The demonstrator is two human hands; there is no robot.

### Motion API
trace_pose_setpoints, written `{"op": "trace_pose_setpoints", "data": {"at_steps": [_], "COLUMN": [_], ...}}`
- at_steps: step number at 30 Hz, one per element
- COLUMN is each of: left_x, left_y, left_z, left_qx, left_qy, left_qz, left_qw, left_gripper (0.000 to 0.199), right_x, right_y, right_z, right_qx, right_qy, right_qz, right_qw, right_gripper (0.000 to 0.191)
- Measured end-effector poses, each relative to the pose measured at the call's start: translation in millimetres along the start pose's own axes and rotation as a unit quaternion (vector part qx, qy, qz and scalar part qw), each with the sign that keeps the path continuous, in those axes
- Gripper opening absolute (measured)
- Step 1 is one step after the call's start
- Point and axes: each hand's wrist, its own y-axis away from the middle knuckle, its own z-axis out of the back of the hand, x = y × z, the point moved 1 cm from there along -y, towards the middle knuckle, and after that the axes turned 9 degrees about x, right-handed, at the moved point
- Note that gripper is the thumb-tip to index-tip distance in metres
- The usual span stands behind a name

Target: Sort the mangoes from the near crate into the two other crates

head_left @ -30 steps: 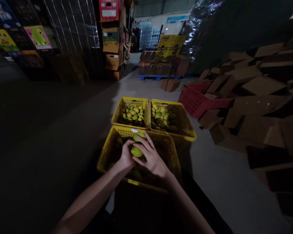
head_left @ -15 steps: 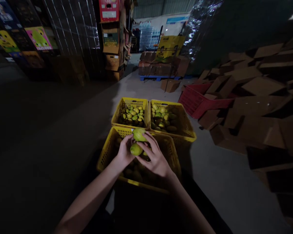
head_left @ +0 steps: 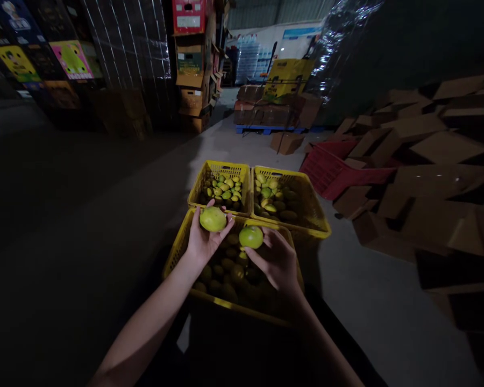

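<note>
In my left hand (head_left: 204, 242) rests a yellow-green lemon (head_left: 213, 219), lying across the palm with the fingers curled round it. My right hand (head_left: 280, 260) grips a greener lemon (head_left: 250, 237) between thumb and fingers, a short way to the right. Both hands are over the near yellow crate (head_left: 229, 305), where more lemons (head_left: 237, 274) lie in shadow. Beyond it stand two more yellow crates side by side. The left one (head_left: 190, 196) holds small yellow and green lemons (head_left: 226, 188); the right one (head_left: 317, 217) has lemons (head_left: 268, 193) mostly along its left side.
A red crate (head_left: 326, 172) stands to the right against a heap of brown cardboard boxes (head_left: 423, 188). Farther back, wrapped cartons sit on a blue pallet (head_left: 266, 129), with a small box (head_left: 286, 143) before it. Stacked cartons (head_left: 191, 64) rise at the back left.
My hands have moved apart, each with one lemon; before, they were together around both. The left lemon is now in my palm, and the view has shifted slightly left.
</note>
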Motion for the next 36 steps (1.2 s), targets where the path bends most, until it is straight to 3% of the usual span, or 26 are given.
{"op": "trace_pose_setpoints", "data": {"at_steps": [3,7,13,19,24,31,36], "left_x": [1.5,4.1,6.2,8.7,6.0,0.8,7.3], "left_y": [-2.3,-4.7,-1.1,-1.8,-2.1,-3.9,-6.6], "left_z": [6.4,15.1,7.5,3.3,2.4,5.9,12.9], "left_qx": [-0.050,-0.103,-0.129,-0.093,-0.068,-0.177,-0.243], "left_qy": [0.029,0.072,-0.013,-0.130,-0.164,-0.046,-0.097], "left_qz": [0.005,0.030,0.068,0.006,-0.014,0.065,0.060], "left_qw": [0.998,0.992,0.989,0.987,0.984,0.981,0.963], "left_gripper": [0.023,0.017,0.013,0.030,0.030,0.018,0.015], "right_x": [-0.8,-0.3,-2.8,-3.8,-3.9,-12.1,-17.1], "right_y": [0.3,-0.5,-2.3,-1.3,-0.9,-1.0,-1.4], "right_z": [-6.9,-9.6,-6.5,-7.9,-6.6,-13.0,-22.6], "right_qx": [0.023,0.002,0.043,0.076,0.079,0.081,0.065], "right_qy": [-0.109,-0.205,-0.213,-0.202,-0.226,-0.284,-0.367], "right_qz": [-0.058,-0.096,-0.119,-0.118,-0.148,-0.220,-0.309], "right_qw": [0.992,0.974,0.969,0.969,0.960,0.930,0.875], "right_gripper": [0.039,0.046,0.041,0.042,0.045,0.041,0.028]}}
